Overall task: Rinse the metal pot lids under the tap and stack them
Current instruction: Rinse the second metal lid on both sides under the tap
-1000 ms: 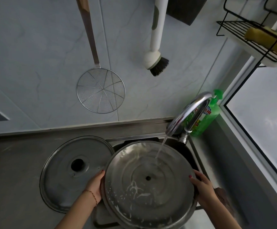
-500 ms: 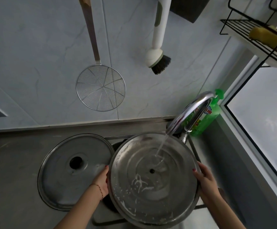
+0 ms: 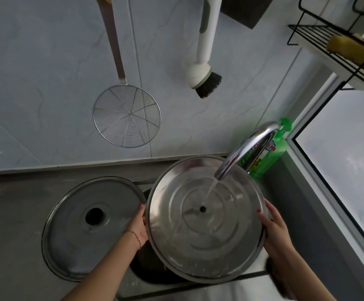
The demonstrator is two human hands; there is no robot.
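Note:
A large round metal pot lid [image 3: 189,242] is held underside-up over the sink, under the chrome tap [image 3: 245,151]. Water runs from the spout onto the lid close to its centre hole. My left hand [image 3: 136,228] grips the lid's left rim and my right hand [image 3: 273,228] grips its right rim. A second metal lid [image 3: 74,235] with a dark centre hole lies flat on the steel counter to the left, just beside my left hand.
A wire skimmer [image 3: 126,116] and a white dish brush [image 3: 205,77] hang on the tiled wall behind. A green detergent bottle [image 3: 270,153] stands behind the tap. A black wire shelf [image 3: 337,51] with a yellow sponge [image 3: 354,51] is at upper right; a window runs along the right.
The held lid has risen and moved back, closer under the spout. The white soap streaks seen on it earlier have mostly washed off. Both hands keep their grip.

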